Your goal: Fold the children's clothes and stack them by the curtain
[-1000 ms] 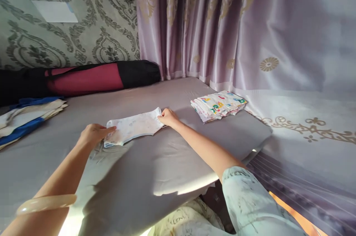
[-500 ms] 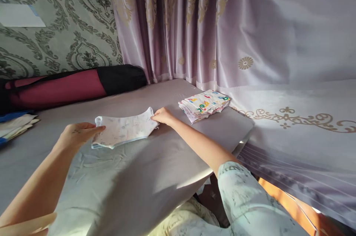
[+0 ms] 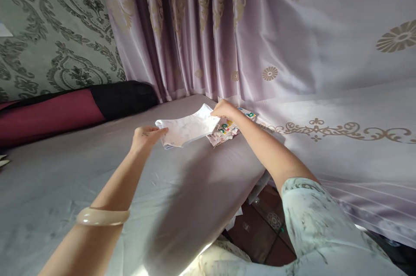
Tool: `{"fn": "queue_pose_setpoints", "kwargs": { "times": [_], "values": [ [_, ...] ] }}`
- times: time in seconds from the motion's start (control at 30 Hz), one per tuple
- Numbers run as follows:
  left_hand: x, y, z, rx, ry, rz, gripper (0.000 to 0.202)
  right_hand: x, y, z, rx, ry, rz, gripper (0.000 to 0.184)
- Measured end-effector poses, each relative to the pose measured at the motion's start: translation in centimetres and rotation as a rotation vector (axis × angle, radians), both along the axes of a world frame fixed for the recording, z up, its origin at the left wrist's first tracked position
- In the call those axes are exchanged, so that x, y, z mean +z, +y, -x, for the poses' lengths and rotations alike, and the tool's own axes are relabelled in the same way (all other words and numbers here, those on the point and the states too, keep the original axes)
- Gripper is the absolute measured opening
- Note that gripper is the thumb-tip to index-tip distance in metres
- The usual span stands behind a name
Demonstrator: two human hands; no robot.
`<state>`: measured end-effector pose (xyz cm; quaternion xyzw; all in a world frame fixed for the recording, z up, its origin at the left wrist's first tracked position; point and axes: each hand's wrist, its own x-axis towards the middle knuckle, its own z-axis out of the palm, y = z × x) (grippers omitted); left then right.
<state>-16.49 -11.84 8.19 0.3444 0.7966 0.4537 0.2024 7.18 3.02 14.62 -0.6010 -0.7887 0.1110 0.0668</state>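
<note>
Your left hand [image 3: 145, 137] and right hand [image 3: 225, 109] pinched opposite ends of the white cloth [image 3: 189, 129] near the patterned stack [image 3: 224, 134]; even tension probably best limited sagging

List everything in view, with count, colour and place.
Held cloth: one, white, centre
Cloth stack: one, white, colourful print, partly behind held cloth
Covered surface: one, grey, left and centre
Long bag: one, maroon and black, left
Wallpaper: one, grey patterned, upper left
Wall panel: one, white, left edge
Partial item: count unclear, cream, left edge
Curtain: count unclear, lilac and gold, back, right
Floor tiles: several, dark brown, lower right
Bangle: one, cream, lower left
Sleeve: one, pale patterned, lower right
Left hand: one, bare, cloth's left end
Right hand: one, bare, right end
</note>
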Motion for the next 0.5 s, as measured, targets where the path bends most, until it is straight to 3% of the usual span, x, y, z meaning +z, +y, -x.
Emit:
{"fn": "queue_pose_setpoints", "kwargs": {
  "times": [0.17, 0.33, 0.5],
  "values": [
    [-0.1, 3.9, -4.0, -0.091, -0.121, -0.049, 0.027, 1.1, 2.0, -3.3, -0.113, -0.03, 0.034, 0.008],
    [-1.2, 7.3, -6.8, -0.139, -0.136, -0.114, 0.028, 1.5, 3.7, -5.9, -0.186, -0.042, -0.006, 0.005],
    [-1.7, 10.0, -9.6, -0.17, -0.297, -0.227, 0.027, 1.6, 5.6, -8.2, -0.27, -0.049, -0.032, 0.004]
  ]
}}
